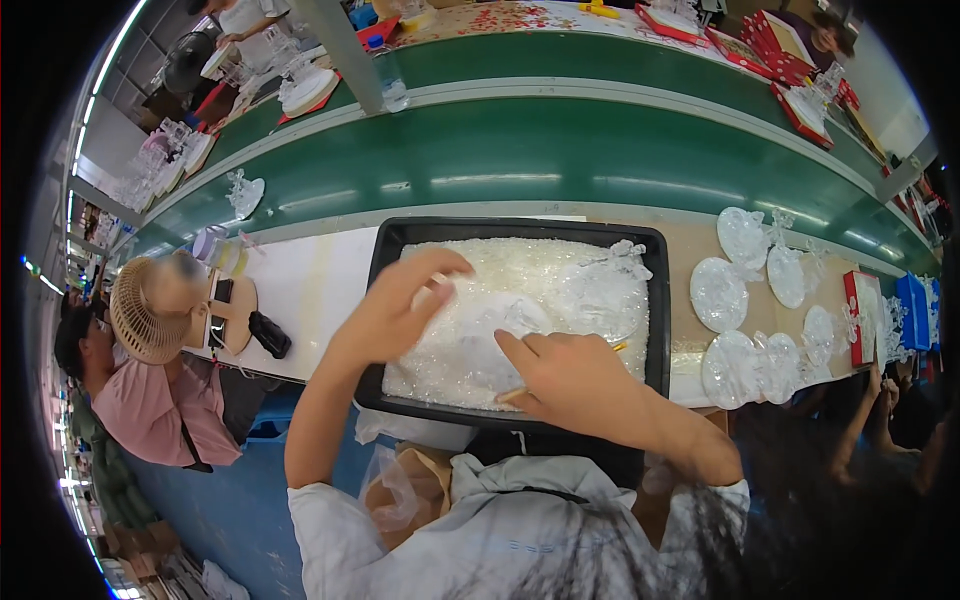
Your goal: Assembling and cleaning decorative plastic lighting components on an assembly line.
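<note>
A black tray (660,330) full of white glittering granules (440,375) lies before me. My left hand (400,305) hovers over its left part, fingers curved and apart, slightly blurred, with nothing seen in it. My right hand (575,385) is low over the front middle, closed around a thin yellow stick (621,346) whose ends show on both sides of the fist. Between the hands a pale round disc (510,315) lies in the granules, partly covered by my right fingers. Another clear round piece with a small figure (610,290) rests at the tray's right side.
Right of the tray, several clear discs with figures (720,295) lie on brown board, with a red box (862,315) beyond. A green conveyor belt (560,150) runs behind. At left are a fan (150,310), a black object (268,335), and a seated person in pink (165,420).
</note>
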`<state>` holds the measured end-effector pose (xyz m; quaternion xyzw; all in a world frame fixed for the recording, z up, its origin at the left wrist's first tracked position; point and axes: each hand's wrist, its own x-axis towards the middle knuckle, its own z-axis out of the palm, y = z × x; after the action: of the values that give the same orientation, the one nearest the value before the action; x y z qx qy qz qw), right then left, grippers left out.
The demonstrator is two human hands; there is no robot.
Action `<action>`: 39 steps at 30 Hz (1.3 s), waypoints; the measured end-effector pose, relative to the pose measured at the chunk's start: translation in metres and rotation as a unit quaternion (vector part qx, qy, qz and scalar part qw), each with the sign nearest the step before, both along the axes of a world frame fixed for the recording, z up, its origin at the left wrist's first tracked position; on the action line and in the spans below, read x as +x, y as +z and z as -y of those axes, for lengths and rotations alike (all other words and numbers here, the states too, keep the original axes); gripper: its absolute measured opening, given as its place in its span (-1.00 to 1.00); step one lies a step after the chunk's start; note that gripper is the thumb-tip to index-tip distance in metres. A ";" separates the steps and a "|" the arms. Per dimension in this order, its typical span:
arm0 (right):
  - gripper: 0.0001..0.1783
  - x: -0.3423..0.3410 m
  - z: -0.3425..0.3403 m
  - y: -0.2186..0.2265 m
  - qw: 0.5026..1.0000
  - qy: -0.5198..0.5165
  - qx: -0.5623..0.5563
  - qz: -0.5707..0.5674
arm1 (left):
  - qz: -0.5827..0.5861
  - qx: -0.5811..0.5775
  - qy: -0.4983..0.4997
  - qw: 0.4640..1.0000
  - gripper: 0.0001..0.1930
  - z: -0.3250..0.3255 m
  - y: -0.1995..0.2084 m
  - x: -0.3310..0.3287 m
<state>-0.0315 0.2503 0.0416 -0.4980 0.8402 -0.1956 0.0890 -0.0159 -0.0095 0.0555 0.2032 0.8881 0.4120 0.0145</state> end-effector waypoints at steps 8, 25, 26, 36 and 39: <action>-0.79 0.006 0.006 -0.008 0.997 0.063 0.036 -0.016 | 0.010 -0.208 0.142 0.968 -0.40 0.022 -0.035 0.044; -0.86 -0.034 -0.010 0.045 0.963 -0.086 -0.243 0.072 | -0.115 -0.409 -0.086 0.901 -0.80 -0.048 0.011 0.061; -0.89 -0.032 -0.013 0.040 0.961 -0.092 -0.244 0.091 | -0.118 -0.407 -0.089 0.902 -0.80 -0.040 0.019 0.054; -0.80 -0.028 0.010 -0.023 0.970 -0.107 -0.219 -0.013 | -0.033 -0.277 -0.074 0.957 -0.59 0.014 0.046 0.013; -0.77 -0.025 0.010 -0.037 0.971 -0.138 -0.181 -0.068 | -0.051 -0.182 0.036 0.981 -0.48 0.005 0.048 0.034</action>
<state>-0.0567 0.2399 0.0051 -0.3976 0.8555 -0.3200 -0.0878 0.0181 -0.0143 0.1030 0.1862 0.9544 0.2332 -0.0088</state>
